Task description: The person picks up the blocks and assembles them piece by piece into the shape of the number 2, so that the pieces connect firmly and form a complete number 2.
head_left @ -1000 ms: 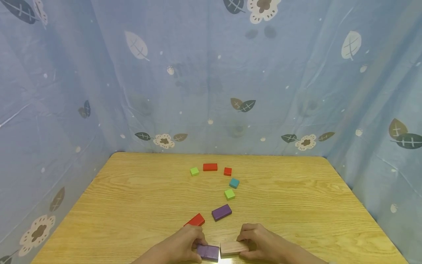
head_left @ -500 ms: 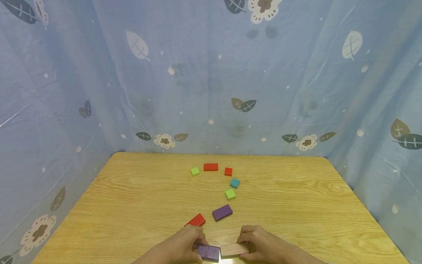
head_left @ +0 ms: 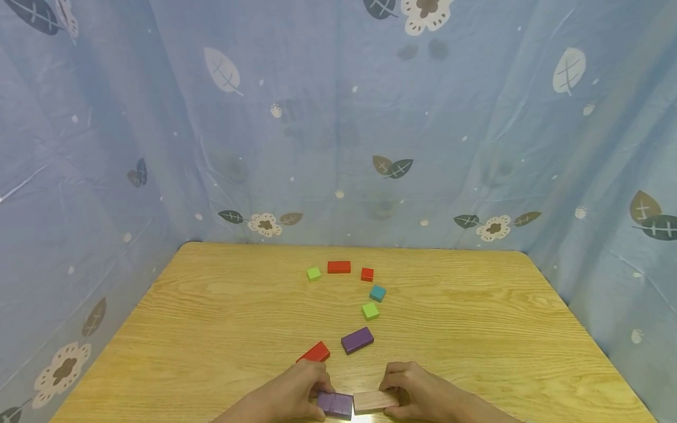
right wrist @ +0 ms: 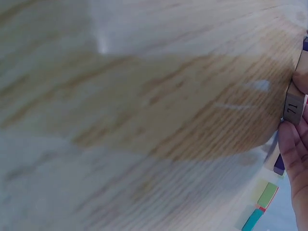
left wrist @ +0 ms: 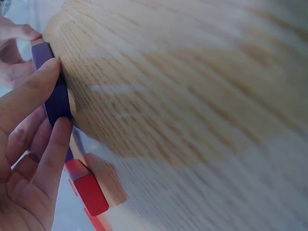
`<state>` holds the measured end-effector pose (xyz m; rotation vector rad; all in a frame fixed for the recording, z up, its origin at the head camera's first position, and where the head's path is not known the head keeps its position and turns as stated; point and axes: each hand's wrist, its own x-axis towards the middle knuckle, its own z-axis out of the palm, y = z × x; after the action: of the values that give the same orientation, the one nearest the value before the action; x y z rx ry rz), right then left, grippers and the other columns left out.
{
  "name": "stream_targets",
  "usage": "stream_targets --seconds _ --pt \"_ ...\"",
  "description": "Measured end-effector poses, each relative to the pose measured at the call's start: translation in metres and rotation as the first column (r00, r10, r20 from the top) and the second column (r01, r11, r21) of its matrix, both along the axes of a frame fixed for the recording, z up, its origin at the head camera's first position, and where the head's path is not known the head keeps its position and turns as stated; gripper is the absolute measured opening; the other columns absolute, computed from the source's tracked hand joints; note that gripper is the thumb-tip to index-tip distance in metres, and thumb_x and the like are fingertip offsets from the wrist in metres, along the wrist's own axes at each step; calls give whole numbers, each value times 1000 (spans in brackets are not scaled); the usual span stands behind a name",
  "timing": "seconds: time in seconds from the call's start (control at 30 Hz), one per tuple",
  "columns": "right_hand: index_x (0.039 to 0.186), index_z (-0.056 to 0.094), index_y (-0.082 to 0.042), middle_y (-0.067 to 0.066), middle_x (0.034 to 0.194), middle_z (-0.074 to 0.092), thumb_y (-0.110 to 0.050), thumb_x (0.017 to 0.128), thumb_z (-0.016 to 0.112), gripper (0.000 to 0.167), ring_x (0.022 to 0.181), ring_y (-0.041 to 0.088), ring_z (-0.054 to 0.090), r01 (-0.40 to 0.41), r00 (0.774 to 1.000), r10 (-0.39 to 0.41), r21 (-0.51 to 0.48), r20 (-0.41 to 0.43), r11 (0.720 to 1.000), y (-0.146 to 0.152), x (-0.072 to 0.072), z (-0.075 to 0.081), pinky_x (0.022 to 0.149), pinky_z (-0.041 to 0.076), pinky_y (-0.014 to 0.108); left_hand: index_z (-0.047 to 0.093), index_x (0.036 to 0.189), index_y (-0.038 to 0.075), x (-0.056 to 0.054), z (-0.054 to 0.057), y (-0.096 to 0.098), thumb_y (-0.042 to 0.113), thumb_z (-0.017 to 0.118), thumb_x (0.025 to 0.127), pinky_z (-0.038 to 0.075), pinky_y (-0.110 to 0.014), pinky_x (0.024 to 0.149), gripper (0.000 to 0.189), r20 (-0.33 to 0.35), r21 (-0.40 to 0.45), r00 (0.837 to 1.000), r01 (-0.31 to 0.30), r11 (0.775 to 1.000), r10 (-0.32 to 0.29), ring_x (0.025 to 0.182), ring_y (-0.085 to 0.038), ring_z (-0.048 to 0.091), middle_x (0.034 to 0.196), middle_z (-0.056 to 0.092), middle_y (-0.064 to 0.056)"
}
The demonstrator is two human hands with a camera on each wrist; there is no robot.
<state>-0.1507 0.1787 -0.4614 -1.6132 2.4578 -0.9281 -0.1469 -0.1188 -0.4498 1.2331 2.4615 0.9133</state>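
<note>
At the table's near edge, my left hand (head_left: 296,389) pinches a purple block (head_left: 336,405) between thumb and fingers, and a faint line crosses the block's top. My right hand (head_left: 420,392) grips a plain wooden block (head_left: 370,402) by its outer end. The two blocks lie end to end, their inner ends right at each other. In the right wrist view, the wooden block's end face (right wrist: 292,109) bears the number 71. Just beyond my left knuckles lies a red block (head_left: 317,352), partly hidden by that hand. A second purple block (head_left: 357,341) lies farther out between the hands.
Farther back on the wood-grain table (head_left: 211,329) are a green cube (head_left: 370,311), a blue cube (head_left: 378,293), a small red cube (head_left: 367,274), a long red block (head_left: 339,267) and another green cube (head_left: 314,274). A blue patterned curtain (head_left: 317,129) surrounds the table's back and sides.
</note>
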Motion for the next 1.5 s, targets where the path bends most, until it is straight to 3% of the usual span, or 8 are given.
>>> stream_targets --seconds 0.33,0.57,0.9,1.1,1.33,1.5 --pt "100 71 -9 -7 96 61 -23 90 68 17 85 -4 53 -12 1000 13 21 -25 1000 -7 -3 1 73 44 8 74 93 10 0 -1 -1 17 84 71 42 -12 58 25 10 -20 1000 -19 1000 19 67 5 41 81 54 17" --pt "106 70 -6 -3 101 64 -27 91 66 26 93 -1 56 -80 997 80 12 5 997 -23 -5 2 78 44 9 75 92 11 0 -1 2 15 84 69 41 -12 56 25 16 -26 1000 -27 999 27 65 6 40 79 53 18" --pt "103 71 -4 -2 97 66 -24 87 70 26 92 -2 56 -94 995 94 14 -28 996 -47 -5 -1 78 41 6 76 89 10 1 0 7 13 84 67 40 -11 54 24 -25 -15 1000 -7 1000 6 64 7 38 77 52 18" --pt "100 73 -5 -3 91 65 -21 84 73 23 84 -6 52 -81 995 81 1 -64 997 -55 -5 -1 71 38 2 76 89 11 0 3 7 11 83 67 38 -11 54 24 -25 -37 1000 -13 999 12 64 7 37 75 51 17" --pt "99 73 -5 -2 89 68 -22 82 74 25 80 -6 52 -68 996 66 -32 -60 997 -57 -4 -2 68 37 2 76 88 12 -1 3 5 13 86 66 39 -10 56 24 -61 -34 998 -13 999 11 65 7 38 76 54 17" --pt "98 74 -2 -1 88 70 -28 81 75 31 80 -5 54 -14 1000 12 -64 -28 998 -58 1 -5 67 40 5 76 88 12 -1 2 5 14 86 66 40 -11 56 24 -47 -40 999 -20 999 18 64 7 39 76 54 17"
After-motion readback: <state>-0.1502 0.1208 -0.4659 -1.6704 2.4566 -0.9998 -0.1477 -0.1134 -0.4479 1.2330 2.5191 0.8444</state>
